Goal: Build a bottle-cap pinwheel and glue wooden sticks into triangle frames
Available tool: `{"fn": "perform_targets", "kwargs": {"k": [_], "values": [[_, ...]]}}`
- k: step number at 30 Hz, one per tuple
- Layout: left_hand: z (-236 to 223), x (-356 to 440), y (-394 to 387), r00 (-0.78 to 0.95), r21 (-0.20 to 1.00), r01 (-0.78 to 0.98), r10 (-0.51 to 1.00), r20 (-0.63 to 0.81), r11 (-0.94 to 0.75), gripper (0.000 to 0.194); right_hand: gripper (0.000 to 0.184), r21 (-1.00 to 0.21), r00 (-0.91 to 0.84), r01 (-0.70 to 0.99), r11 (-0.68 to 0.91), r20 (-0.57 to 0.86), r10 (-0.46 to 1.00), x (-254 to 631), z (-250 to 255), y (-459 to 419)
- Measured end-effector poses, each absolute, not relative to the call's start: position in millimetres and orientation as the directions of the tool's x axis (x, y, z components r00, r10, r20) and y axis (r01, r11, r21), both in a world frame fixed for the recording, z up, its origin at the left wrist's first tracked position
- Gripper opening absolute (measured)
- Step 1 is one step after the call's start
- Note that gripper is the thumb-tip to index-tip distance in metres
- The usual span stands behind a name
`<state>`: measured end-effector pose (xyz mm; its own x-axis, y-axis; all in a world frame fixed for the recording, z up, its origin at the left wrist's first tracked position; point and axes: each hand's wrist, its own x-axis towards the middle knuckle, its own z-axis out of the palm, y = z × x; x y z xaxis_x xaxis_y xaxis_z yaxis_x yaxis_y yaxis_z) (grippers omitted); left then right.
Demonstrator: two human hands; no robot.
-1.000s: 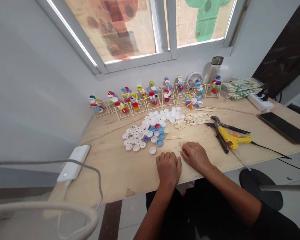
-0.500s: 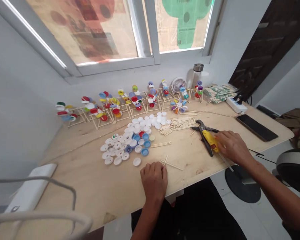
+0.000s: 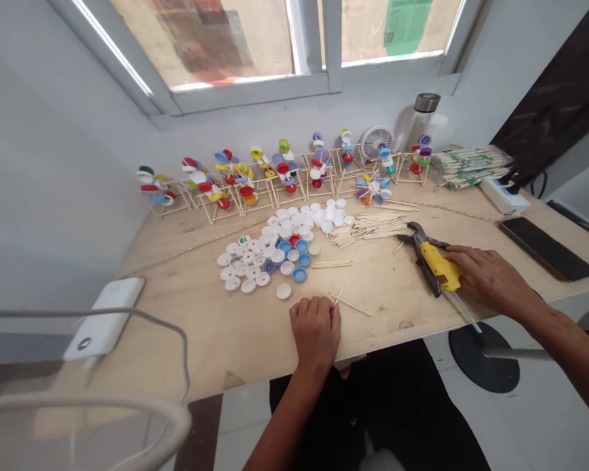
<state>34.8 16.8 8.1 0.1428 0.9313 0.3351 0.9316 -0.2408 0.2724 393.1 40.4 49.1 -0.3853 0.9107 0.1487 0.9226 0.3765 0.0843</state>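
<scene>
My left hand [image 3: 317,332] rests on the table with its fingers curled, pinching a thin wooden stick that crosses another stick [image 3: 356,307]. My right hand [image 3: 493,280] is closed at the back part of a yellow glue gun [image 3: 440,267], from which a clear glue stick [image 3: 466,311] sticks out. The glue gun lies against dark-handled pliers [image 3: 426,271]. Beyond my left hand lie many bottle caps [image 3: 248,258], mostly white, with some blue ones and a red one. Cut sticks [image 3: 380,226] are piled between the caps and the pliers.
Stick frames with colourful bottle-cap wheels [image 3: 245,186] line the wall. Behind them stand a small fan [image 3: 377,142] and a bottle [image 3: 422,118]. At right are packed sticks [image 3: 471,163], a power strip [image 3: 504,195] and a phone [image 3: 547,247]. A white box [image 3: 105,317] and cable are left.
The view has tilted down and shifted left, so the table sits higher and further right. My right hand stays at the glue gun; my left hand keeps its place by the crossed sticks.
</scene>
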Motion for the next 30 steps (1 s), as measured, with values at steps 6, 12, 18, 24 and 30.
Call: {"fn": "perform_targets", "kwargs": {"k": [6,12,18,24,30], "values": [[6.8,34.9,17.1,0.138,0.298,0.921,0.924,0.356,-0.252,0.013,0.037,-0.442,-0.113,0.873,0.207,0.229,0.967,343.5,76.7,16.6],[4.8,34.4,17.9,0.132,0.324,0.908,0.915,0.381,-0.265,0.013,0.022,-0.709,-0.126,0.703,0.060,-0.041,0.991,260.3,73.3,-3.0],[3.5,32.9,19.1,0.130,0.363,0.889,0.915,0.383,-0.278,0.013,0.018,-0.700,-0.239,0.703,0.127,-0.065,0.969,228.5,54.0,1.4],[5.0,31.9,20.2,0.130,0.386,0.876,0.912,0.390,-0.290,0.013,0.017,-0.659,-0.261,0.739,0.141,-0.087,0.961,223.1,48.1,7.7],[5.6,31.2,21.2,0.137,0.402,0.864,0.909,0.394,-0.304,0.013,0.020,-0.642,-0.226,0.758,0.116,-0.092,0.970,221.2,43.8,6.6]]}}
